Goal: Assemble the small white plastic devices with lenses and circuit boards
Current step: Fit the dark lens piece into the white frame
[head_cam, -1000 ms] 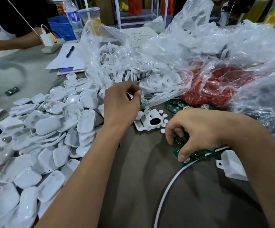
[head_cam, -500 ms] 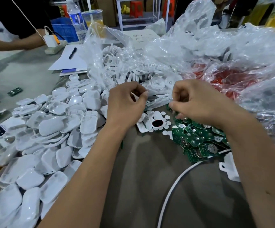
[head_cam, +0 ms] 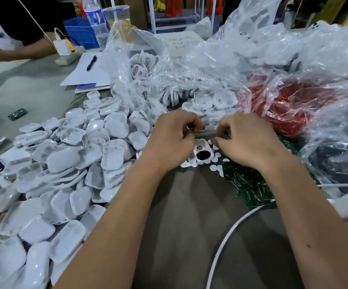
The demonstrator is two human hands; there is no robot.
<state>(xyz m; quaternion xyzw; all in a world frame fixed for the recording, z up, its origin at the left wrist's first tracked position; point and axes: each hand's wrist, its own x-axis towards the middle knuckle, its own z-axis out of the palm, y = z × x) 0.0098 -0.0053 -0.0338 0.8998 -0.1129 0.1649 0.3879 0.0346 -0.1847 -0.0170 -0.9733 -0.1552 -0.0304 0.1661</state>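
At frame centre, the left hand [head_cam: 170,138] and right hand [head_cam: 246,140] meet, fingers curled; what they pinch is hidden. Just below them on the bench [head_cam: 189,215] lies a white housing [head_cam: 202,152] among white discs [head_cam: 213,168]. Green boards [head_cam: 250,184] sit under the right wrist; shells [head_cam: 68,163] are heaped left. No writing is legible.

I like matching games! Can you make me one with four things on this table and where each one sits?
Things:
1. pile of white plastic shells
2. green circuit boards
3. pen
4. bag of red parts

Places:
A. on the white paper, far left
B. under the right wrist
C. far right, inside clear plastic
D. left of the left arm

Pairs: 1-D, 2-B, 3-A, 4-C
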